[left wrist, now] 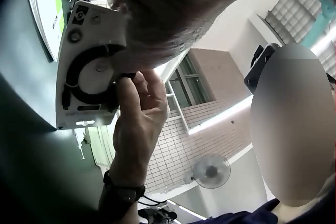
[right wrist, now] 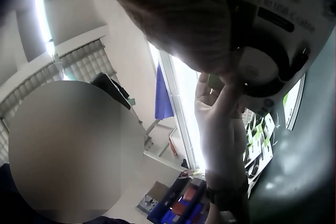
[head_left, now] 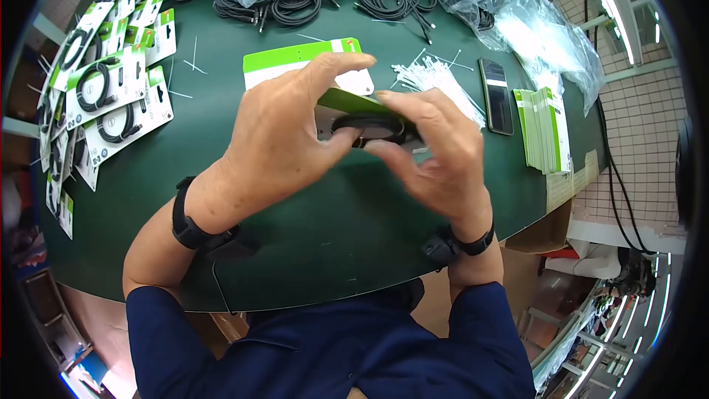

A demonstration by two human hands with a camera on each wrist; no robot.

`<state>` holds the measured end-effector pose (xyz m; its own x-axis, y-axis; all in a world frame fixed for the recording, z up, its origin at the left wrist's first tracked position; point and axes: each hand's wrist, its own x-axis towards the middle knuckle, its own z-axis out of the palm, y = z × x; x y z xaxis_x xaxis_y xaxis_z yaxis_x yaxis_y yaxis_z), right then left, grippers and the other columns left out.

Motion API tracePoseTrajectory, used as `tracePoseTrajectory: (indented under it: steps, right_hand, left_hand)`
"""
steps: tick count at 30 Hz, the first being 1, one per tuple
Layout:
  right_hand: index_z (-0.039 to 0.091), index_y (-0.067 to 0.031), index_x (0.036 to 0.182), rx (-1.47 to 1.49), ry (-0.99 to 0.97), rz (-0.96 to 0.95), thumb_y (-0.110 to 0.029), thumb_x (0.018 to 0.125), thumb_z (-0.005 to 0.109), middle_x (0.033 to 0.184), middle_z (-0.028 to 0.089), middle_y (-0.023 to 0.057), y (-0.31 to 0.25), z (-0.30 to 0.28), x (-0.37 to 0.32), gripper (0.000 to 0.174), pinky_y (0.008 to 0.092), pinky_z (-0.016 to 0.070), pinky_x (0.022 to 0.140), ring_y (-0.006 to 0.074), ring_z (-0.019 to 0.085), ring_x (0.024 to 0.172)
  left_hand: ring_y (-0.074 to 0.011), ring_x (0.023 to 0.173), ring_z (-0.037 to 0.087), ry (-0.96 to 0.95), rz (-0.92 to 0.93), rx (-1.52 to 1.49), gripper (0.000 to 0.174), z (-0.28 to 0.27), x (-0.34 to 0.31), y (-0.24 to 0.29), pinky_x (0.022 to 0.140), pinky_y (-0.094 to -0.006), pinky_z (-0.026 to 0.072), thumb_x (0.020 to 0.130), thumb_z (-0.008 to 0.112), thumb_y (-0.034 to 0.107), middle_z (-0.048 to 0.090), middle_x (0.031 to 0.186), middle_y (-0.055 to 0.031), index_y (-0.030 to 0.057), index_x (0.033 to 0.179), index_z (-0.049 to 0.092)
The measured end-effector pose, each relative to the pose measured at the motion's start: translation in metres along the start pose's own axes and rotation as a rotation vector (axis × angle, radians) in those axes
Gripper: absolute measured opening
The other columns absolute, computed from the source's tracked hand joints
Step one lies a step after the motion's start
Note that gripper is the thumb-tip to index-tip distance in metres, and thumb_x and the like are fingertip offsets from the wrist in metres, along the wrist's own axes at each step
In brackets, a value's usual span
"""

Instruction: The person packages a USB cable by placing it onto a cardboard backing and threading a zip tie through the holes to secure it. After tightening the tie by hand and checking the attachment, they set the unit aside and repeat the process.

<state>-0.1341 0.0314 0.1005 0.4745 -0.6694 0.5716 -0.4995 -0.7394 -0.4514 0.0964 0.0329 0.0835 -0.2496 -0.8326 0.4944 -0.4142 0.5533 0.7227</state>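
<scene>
Between both hands a white and green packaging card (left wrist: 101, 30) stands tilted above the table, its back tipped away from the person. A coiled black cable (left wrist: 73, 77) lies against the card's face, and the right wrist view shows print reading USB-C to USB-C cable. My left hand (head_left: 277, 125) grips the card's left side, thumb on the coil. From the right, my right hand (head_left: 447, 140) pinches the card and coil, its thumb close to the left thumb. Just behind the hands lie flat green and white cards (head_left: 269, 61). Part of the coil is hidden by the fingers.
Carded cables (head_left: 111, 96) are heaped at the left. White cable ties (head_left: 439, 81), a phone (head_left: 496, 96) and a stack of cards (head_left: 545, 133) lie to the right. Coiled black cables (head_left: 299, 0) and clear plastic bags (head_left: 509, 11) line the back of the green table (head_left: 310, 251).
</scene>
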Motion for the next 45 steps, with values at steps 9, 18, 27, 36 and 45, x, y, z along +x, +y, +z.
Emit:
tracePoseTrajectory:
  steps: [9, 18, 27, 36, 45]
  right_hand:
    - [0.061, 0.0025, 0.115, 0.471, 0.091, 0.414, 0.000, 0.090, 0.080, 0.108, 0.070, 0.0083, 0.005, 0.017, -0.012, 0.031, 0.0276, 0.0572, 0.089, 0.0127, 0.069, 0.099]
    - [0.060, 0.0009, 0.112, 0.660, 0.096, 0.451, -0.001, 0.089, 0.080, 0.104, 0.070, 0.0087, 0.007, 0.027, -0.015, 0.030, 0.0294, 0.0614, 0.086, 0.0147, 0.072, 0.096]
    - [0.059, 0.0042, 0.123, 0.700, -0.107, 0.552, 0.000, 0.089, 0.080, 0.114, 0.069, 0.0114, 0.015, 0.017, -0.012, 0.040, 0.0313, 0.0566, 0.096, 0.0155, 0.068, 0.105]
    - [0.065, 0.0020, 0.123, 0.604, 0.163, 0.364, -0.010, 0.093, 0.079, 0.117, 0.067, 0.0118, 0.024, 0.015, -0.014, 0.035, 0.0308, 0.0531, 0.091, 0.0176, 0.064, 0.104]
    - [0.078, -0.0083, 0.111, -0.333, 0.221, -0.126, -0.028, 0.092, 0.079, 0.120, 0.063, 0.0138, -0.006, 0.012, -0.002, 0.027, 0.0399, 0.0444, 0.092, 0.0290, 0.055, 0.109]
  left_hand:
    - [-0.0108, 0.085, 0.064, 0.237, -0.066, 0.036, 0.072, 0.006, 0.003, -0.005, 0.073, -0.0249, 0.0505, 0.077, 0.087, 0.010, 0.070, 0.098, -0.0007, 0.0026, 0.143, 0.059]
    - [-0.0089, 0.070, 0.065, -0.028, -0.570, -0.732, 0.041, 0.007, -0.002, -0.005, 0.054, -0.0226, 0.0524, 0.087, 0.084, 0.013, 0.072, 0.089, -0.0071, -0.0061, 0.118, 0.066]
    - [-0.0135, 0.078, 0.071, -0.082, -0.572, -0.757, 0.033, 0.008, -0.003, 0.004, 0.052, -0.0236, 0.0591, 0.095, 0.075, 0.009, 0.073, 0.098, -0.0115, -0.0081, 0.120, 0.062]
    - [-0.0148, 0.084, 0.073, -0.031, -0.496, -0.778, 0.033, 0.014, -0.005, 0.003, 0.057, -0.0252, 0.0635, 0.097, 0.071, 0.006, 0.072, 0.108, -0.0132, -0.0081, 0.123, 0.059]
    - [-0.0125, 0.079, 0.073, 0.045, -0.461, -0.663, 0.029, 0.018, -0.011, 0.013, 0.056, -0.0242, 0.0622, 0.097, 0.071, 0.005, 0.073, 0.104, -0.0125, -0.0041, 0.123, 0.060]
